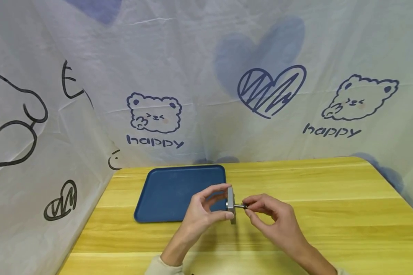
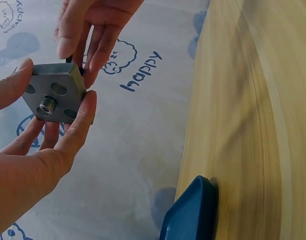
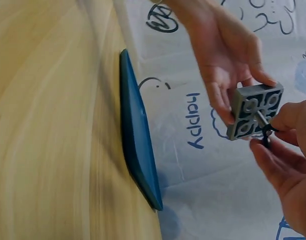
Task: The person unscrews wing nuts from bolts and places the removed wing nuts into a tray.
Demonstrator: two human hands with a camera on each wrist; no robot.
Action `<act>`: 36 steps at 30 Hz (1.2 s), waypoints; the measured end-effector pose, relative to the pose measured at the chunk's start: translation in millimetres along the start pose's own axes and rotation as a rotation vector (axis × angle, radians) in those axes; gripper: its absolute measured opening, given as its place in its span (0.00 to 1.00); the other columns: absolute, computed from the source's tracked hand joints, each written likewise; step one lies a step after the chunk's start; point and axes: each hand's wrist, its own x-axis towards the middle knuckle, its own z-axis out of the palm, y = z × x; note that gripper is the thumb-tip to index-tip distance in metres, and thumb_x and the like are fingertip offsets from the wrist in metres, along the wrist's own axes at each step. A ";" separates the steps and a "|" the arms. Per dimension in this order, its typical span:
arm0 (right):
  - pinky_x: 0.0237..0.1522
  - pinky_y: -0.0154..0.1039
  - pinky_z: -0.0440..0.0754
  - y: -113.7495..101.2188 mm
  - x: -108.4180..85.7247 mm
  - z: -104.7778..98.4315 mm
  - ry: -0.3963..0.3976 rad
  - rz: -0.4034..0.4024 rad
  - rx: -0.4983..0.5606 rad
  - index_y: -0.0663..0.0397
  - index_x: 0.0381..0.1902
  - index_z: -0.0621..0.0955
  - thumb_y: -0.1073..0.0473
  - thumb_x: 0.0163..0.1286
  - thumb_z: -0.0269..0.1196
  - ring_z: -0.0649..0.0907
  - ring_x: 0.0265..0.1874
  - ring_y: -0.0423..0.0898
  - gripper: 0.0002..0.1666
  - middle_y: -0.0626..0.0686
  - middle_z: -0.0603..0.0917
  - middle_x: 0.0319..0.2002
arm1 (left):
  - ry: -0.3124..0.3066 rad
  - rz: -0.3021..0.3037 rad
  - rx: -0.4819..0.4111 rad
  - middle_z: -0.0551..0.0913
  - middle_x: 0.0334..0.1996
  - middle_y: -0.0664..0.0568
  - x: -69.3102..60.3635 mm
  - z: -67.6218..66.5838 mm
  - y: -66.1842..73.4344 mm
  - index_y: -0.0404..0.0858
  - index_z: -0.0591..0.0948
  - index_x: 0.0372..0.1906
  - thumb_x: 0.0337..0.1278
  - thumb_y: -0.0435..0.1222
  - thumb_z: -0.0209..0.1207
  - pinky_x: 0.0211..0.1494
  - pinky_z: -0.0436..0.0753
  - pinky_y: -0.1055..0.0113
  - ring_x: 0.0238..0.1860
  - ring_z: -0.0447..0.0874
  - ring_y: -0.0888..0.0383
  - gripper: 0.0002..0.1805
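Note:
My left hand (image 1: 201, 212) grips a square grey metal block (image 1: 231, 204) by its edges, above the table. In the left wrist view the block's (image 2: 55, 90) flat face shows several holes, and the round metal end of a screw (image 2: 48, 105) sticks out of one. The block's other face, in the right wrist view, has raised rings round its holes. From that side a thin metal shaft (image 1: 239, 206) with a dark end stands out. The thumb and fingers of my right hand (image 1: 278, 221) pinch that dark end, which they partly hide.
A blue tray (image 1: 179, 191) lies on the wooden table (image 1: 347, 198), behind and left of the block. A white cloth (image 1: 199, 76) printed with bears and hearts hangs behind the table and along its left side.

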 end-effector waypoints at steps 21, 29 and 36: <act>0.46 0.33 0.88 4.6 5.4 4.6 0.091 -0.657 -0.483 0.68 0.40 0.88 0.59 0.80 0.59 0.90 0.41 0.55 0.17 0.64 0.86 0.50 | 0.002 -0.007 0.000 0.75 0.68 0.45 0.0 -3.5 3.3 0.36 0.77 0.68 0.52 0.24 0.73 0.52 0.89 0.63 0.67 0.75 0.48 0.35; 0.48 0.34 0.88 7.8 3.3 -0.9 0.138 -0.225 -0.127 0.62 0.44 0.87 0.71 0.68 0.68 0.89 0.45 0.51 0.08 0.62 0.87 0.49 | 0.012 -0.027 0.023 0.75 0.68 0.47 0.2 -3.0 3.4 0.35 0.76 0.68 0.51 0.21 0.72 0.52 0.89 0.60 0.68 0.73 0.49 0.36; 0.44 0.49 0.91 5.4 6.0 -9.8 0.002 0.494 0.303 0.69 0.52 0.81 0.57 0.79 0.61 0.90 0.44 0.53 0.17 0.64 0.86 0.47 | -0.028 0.009 0.036 0.75 0.65 0.40 1.5 -0.4 0.1 0.33 0.77 0.67 0.47 0.17 0.72 0.57 0.88 0.52 0.67 0.73 0.48 0.38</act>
